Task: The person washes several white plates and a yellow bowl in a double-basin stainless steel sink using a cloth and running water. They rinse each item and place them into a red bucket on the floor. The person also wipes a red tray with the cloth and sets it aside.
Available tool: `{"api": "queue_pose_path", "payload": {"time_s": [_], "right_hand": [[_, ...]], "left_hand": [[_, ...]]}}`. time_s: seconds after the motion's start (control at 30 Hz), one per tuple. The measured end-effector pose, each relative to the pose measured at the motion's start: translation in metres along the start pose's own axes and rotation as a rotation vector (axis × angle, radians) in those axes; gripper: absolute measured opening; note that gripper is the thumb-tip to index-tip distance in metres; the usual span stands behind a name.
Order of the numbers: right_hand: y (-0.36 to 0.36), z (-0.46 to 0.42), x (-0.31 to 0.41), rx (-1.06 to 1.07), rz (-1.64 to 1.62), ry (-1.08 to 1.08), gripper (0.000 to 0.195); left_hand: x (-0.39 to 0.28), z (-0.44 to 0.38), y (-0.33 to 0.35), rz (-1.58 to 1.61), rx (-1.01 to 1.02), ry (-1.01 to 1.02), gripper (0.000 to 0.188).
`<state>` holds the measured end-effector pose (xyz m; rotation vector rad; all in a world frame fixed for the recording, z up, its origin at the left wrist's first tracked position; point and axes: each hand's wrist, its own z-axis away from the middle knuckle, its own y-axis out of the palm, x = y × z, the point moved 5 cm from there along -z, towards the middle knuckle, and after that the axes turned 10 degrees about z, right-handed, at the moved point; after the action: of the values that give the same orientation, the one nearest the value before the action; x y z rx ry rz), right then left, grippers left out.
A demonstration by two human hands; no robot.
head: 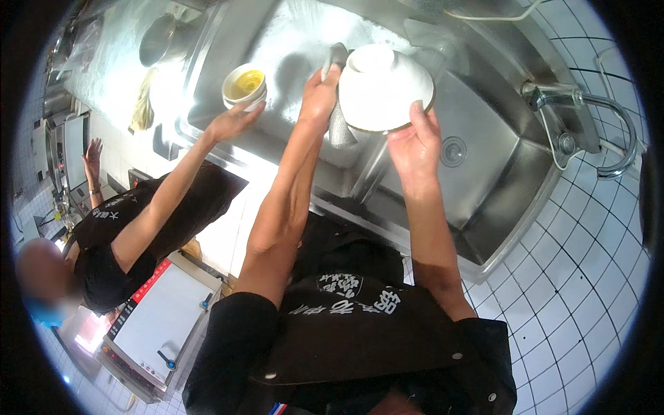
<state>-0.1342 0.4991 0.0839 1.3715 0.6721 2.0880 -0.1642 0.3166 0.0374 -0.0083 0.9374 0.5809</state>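
Note:
My right hand (417, 135) grips the rim of a white bowl (384, 91), thumb on its outer wall. The bowl is tipped so that its underside and round foot face me; its inside is hidden. My left hand (319, 98) holds a grey cloth (341, 127) against the bowl's left side, and part of the cloth hangs down below the fingers. Both hands are above a stainless-steel double sink (368, 176), around the divider between its basins.
A co-worker's hand (233, 122) holds stacked small white bowls (245, 85), the top one yellow inside, over the left basin. A chrome faucet (617, 119) is at the right. A metal pot (158, 41) and a yellowish cloth (142, 101) lie left. A white-lidded chest (161, 321) stands lower left.

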Motion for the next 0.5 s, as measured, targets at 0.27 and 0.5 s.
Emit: {"api": "queue_pose_path", "payload": {"time_s": [0.27, 0.5], "right_hand": [[-0.046, -0.051, -0.032, -0.180, -0.225, 0.112, 0.046], [-0.042, -0.084, -0.056, -0.142, 0.384, 0.263, 0.051]], "left_hand": [[-0.004, 0.046, 0.048, 0.663, 0.154, -0.174, 0.050], [-0.044, 0.057, 0.045, -0.078, 0.150, 0.254, 0.025]]}}
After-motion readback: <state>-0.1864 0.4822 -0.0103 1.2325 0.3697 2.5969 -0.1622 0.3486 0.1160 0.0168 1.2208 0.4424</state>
